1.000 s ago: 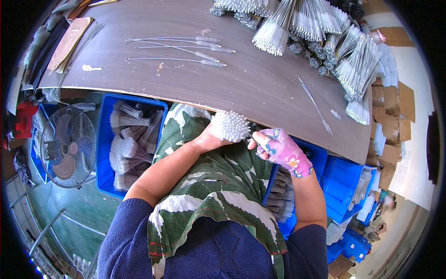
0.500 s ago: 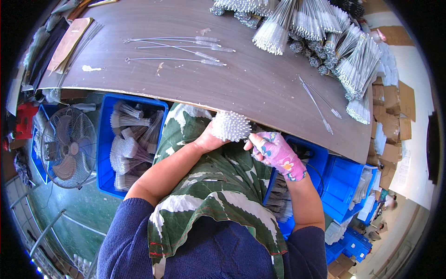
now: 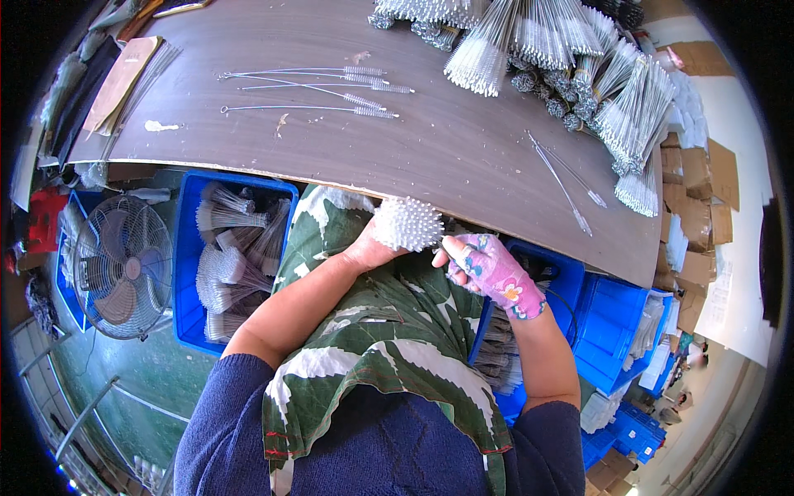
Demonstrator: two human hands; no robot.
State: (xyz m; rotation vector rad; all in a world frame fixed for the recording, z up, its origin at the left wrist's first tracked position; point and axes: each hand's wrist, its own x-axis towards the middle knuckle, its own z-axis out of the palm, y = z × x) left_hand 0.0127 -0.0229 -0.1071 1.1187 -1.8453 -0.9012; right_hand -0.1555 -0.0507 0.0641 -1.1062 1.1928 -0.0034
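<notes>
My left hand (image 3: 374, 248) is wrapped round a bundle of thin wire brushes (image 3: 408, 223), their white tips pointing up at me. The bundle is just below the table's front edge, over my lap. Close to its right side is my right hand (image 3: 488, 269), in a pink flowered fingerless glove. Its thumb and fingers are pinched together, and whatever lies between them is too small or hidden to make out. The lower part of the bundle is out of sight.
Several loose brushes (image 3: 356, 97) lie on the brown table (image 3: 273, 157); two more (image 3: 571, 183) lie to the right. Tied brush bundles (image 3: 546, 41) are heaped at the far right. A blue bin (image 3: 187, 273) of bundles and a fan (image 3: 124, 264) stand left; more blue bins (image 3: 604, 322) stand right.
The whole view has shifted very slightly. Both hands keep nearly the same pose, the left still round the bundle and the right still pinched beside it.
</notes>
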